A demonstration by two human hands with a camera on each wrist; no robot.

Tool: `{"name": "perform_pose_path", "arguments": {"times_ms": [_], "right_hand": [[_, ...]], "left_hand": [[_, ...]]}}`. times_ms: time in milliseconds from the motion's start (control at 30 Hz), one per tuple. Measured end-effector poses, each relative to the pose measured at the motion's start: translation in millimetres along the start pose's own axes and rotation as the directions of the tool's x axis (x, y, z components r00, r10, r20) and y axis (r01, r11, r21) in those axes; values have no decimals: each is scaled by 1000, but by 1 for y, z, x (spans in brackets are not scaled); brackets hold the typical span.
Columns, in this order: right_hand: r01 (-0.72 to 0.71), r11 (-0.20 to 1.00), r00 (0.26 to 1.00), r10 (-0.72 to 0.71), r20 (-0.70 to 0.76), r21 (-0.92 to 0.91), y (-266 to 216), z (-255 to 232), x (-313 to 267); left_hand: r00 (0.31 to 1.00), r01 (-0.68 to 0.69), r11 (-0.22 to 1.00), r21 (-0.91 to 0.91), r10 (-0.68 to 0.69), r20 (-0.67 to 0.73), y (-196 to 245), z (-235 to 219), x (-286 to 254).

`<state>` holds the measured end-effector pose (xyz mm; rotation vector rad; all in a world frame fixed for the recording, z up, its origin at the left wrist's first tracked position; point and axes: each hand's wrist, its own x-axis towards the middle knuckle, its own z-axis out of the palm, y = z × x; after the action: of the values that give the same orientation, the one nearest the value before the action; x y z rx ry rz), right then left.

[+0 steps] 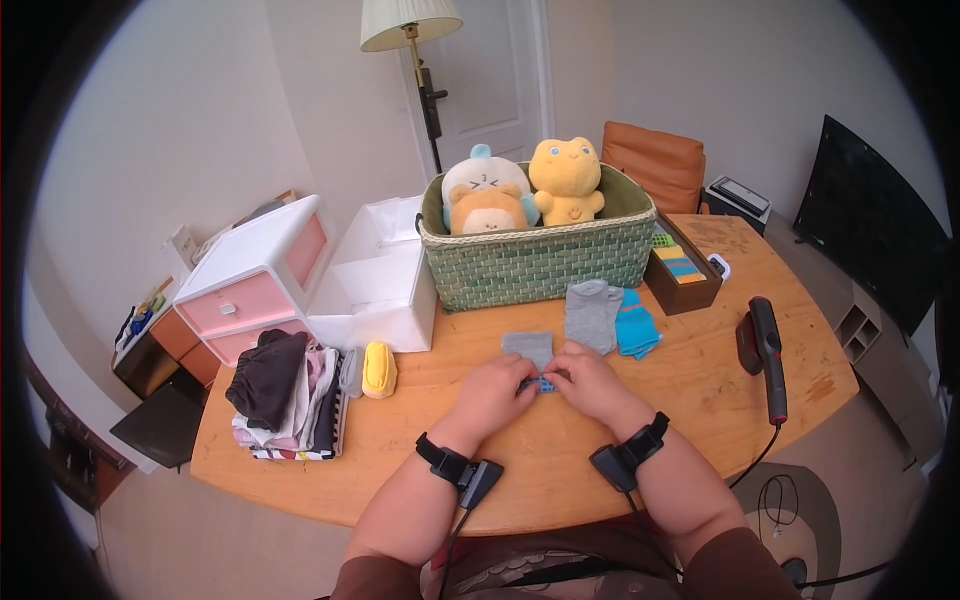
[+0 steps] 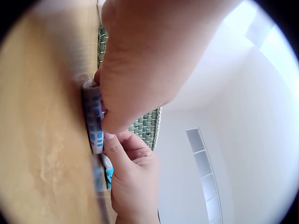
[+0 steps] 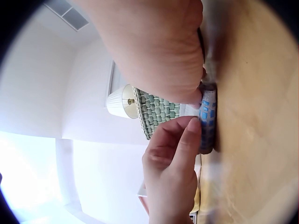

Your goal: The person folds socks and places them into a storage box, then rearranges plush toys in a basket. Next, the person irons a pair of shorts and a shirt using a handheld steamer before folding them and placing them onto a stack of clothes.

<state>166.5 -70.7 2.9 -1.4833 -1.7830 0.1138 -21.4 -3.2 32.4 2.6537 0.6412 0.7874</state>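
A grey sock with blue patches (image 1: pixel 545 384) lies on the wooden table in front of me, its near end rolled and its flat grey part stretching away. My left hand (image 1: pixel 498 390) pinches the left end of the roll between thumb and fingers. At the other end, my right hand (image 1: pixel 590 383) pinches it too, close to the left. From the left wrist, the blue-patched roll (image 2: pixel 94 116) shows as a short cylinder low on the tabletop. Just beyond the right hand lie a grey sock (image 1: pixel 592 315) and a blue sock with orange stripes (image 1: pixel 637 325).
A green woven basket (image 1: pixel 540 268) with plush toys stands behind. White boxes (image 1: pixel 375 300), a pink-fronted drawer unit (image 1: pixel 250 280), folded clothes (image 1: pixel 290 395) and a yellow roll (image 1: pixel 379 371) are left. To the right are a brown box (image 1: pixel 690 291) and a corded black device (image 1: pixel 768 355).
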Motion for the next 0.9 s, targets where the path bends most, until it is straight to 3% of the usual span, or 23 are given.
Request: {"name": "perform_pose_path", "arguments": {"times_ms": [200, 400, 700, 900], "right_hand": [[-115, 992, 982, 105, 156, 57, -12, -14, 1], [-8, 1000, 989, 6, 145, 17, -7, -13, 0], [-108, 991, 987, 98, 128, 79, -10, -12, 1], [-85, 995, 993, 80, 85, 49, -5, -8, 1]], "left_hand": [[999, -36, 999, 22, 36, 29, 0, -4, 0], [999, -16, 999, 32, 15, 41, -2, -2, -1], [999, 30, 1000, -7, -30, -23, -6, 4, -2], [998, 20, 1000, -16, -21, -65, -12, 9, -1]]}}
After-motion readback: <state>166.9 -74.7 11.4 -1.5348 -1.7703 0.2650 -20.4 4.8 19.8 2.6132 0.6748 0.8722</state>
